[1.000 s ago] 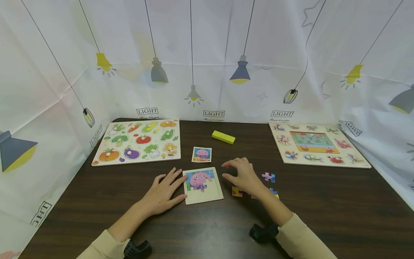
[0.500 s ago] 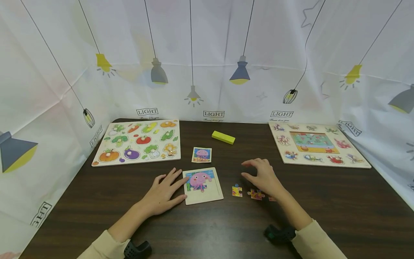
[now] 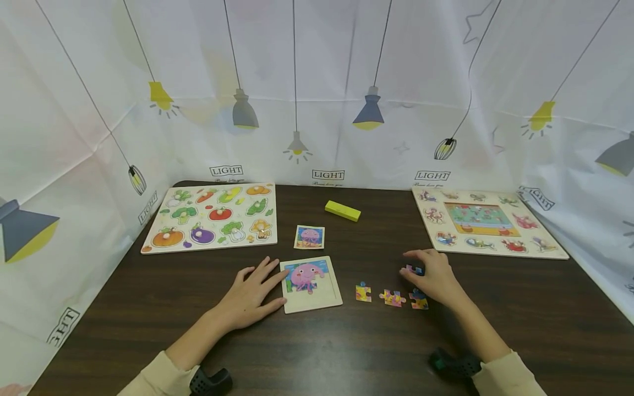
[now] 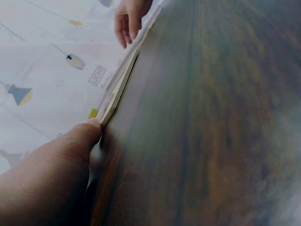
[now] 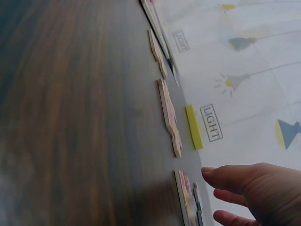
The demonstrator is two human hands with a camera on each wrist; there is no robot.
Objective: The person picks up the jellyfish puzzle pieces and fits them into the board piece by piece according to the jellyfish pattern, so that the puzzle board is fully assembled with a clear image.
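Nearby, animal board beyond right hand, yellow block, picture card

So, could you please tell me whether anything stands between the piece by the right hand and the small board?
Nothing visible but the right hand itself, curved about the piece; from there to the small board lies bare table. The other pieces lie flat, nearer the person, the leftmost close to the route.

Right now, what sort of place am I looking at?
Probably an indoor play or activity corner, though little beyond it shows: a dark table bears a part-filled puzzle with loose pieces beside it, and a white cloth printed with lamps hangs behind.
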